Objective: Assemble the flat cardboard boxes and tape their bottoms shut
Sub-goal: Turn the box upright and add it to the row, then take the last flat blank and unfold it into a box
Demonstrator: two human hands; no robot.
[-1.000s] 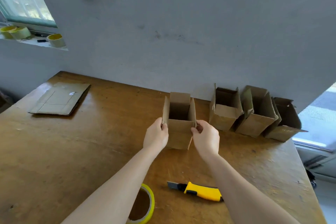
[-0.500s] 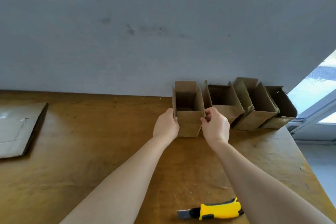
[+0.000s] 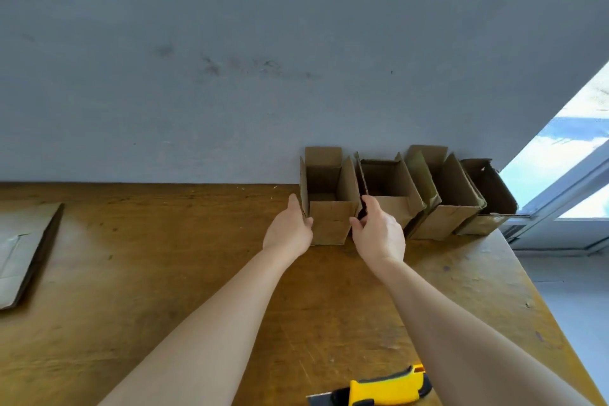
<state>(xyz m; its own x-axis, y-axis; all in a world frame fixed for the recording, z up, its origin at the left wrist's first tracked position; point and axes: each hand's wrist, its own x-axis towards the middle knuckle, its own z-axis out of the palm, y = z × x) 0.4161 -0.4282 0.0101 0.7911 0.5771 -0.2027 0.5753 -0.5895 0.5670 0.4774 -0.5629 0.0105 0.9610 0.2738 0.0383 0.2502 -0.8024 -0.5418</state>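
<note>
knife [image 3: 385,391] cropped below, flat cardboard [image 3: 23,250] cropped left

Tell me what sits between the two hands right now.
In the head view, one open-topped cardboard box stands upright on the table between the left hand and the right hand; each hand holds one side.

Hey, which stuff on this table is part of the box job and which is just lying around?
Job: box between left hand and right hand; three assembled boxes beside it; flat cardboard.
Lying about: yellow knife, untouched; likely for tape.
</note>
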